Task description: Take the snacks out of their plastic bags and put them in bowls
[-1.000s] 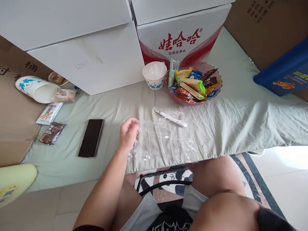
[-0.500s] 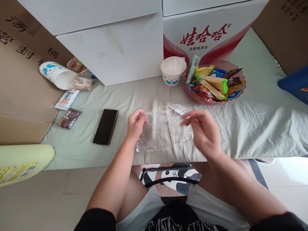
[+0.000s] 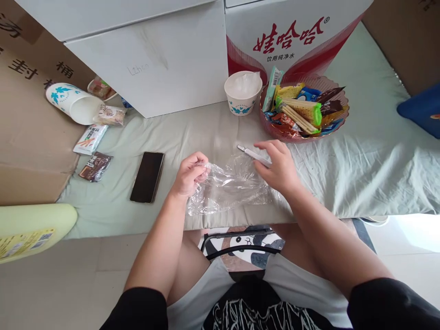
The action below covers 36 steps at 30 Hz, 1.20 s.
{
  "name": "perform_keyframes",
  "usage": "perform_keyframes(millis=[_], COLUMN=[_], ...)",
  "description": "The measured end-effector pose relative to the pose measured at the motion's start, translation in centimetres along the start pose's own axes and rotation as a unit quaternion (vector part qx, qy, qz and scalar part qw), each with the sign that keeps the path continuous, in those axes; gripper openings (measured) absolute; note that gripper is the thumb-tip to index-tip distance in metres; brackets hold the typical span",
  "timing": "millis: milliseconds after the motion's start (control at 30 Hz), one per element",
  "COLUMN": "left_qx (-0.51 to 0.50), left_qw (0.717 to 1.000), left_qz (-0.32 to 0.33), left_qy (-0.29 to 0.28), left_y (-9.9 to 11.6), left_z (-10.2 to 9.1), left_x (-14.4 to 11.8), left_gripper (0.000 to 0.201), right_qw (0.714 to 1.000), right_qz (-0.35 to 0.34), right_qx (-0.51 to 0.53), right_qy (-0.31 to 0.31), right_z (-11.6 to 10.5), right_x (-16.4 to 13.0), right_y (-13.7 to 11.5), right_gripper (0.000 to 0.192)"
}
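My left hand [image 3: 191, 174] is closed on the edge of a clear, crinkled plastic bag [image 3: 230, 188]. The bag lies spread over the green-grey cloth in front of me. At its far right edge is a slim white utility knife [image 3: 256, 156], its metal tip pointing to the far left. My right hand [image 3: 278, 167] is over the knife's near end, with thumb and forefinger apart on either side of the handle. Part of the handle is hidden under that hand.
Behind my hands stand a paper cup [image 3: 242, 98] holding clear plastic and a pink bowl [image 3: 292, 136] of wrapped snacks. A phone [image 3: 147, 177] lies left, near a tipped paper cup [image 3: 63, 101] and snack packets [image 3: 96, 167]. White boxes [image 3: 178, 68] line the back.
My right hand has moved from above the bag's right side to the utility knife, away from me. My left hand keeps its hold on the bag, which is more bunched. The view has shifted slightly.
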State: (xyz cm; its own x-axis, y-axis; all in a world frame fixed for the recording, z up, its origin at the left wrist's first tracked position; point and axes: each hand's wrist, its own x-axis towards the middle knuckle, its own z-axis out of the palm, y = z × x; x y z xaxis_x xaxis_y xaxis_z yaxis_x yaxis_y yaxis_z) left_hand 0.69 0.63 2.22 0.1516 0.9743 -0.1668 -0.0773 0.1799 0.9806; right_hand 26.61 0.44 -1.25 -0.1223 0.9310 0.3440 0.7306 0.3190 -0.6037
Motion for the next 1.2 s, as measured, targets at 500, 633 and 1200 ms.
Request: perform_keyframes(millis=[500, 633, 1200], left_qx=[0.028, -0.058, -0.012], left_qw=[0.996, 0.983, 0.986], left_qz=[0.007, 0.046, 0.027], left_qy=[0.088, 0.170, 0.163], left_y=[-0.5, -0.3, -0.3], left_z=[-1.1, -1.4, -2.3], left_x=[0.7, 1.3, 0.6], left_gripper=[0.075, 0.070, 0.042], right_qw=[0.900, 0.882, 0.873], right_qz=[0.141, 0.128, 0.196], right_qx=[0.397, 0.451, 0.444], right_qy=[0.110, -0.055, 0.046], right_z=[-3.3, -3.2, -3.1], right_x=[0.1, 0.2, 0.3], right_y=[-1.2, -1.2, -1.2], right_gripper=[0.030, 0.047, 0.046])
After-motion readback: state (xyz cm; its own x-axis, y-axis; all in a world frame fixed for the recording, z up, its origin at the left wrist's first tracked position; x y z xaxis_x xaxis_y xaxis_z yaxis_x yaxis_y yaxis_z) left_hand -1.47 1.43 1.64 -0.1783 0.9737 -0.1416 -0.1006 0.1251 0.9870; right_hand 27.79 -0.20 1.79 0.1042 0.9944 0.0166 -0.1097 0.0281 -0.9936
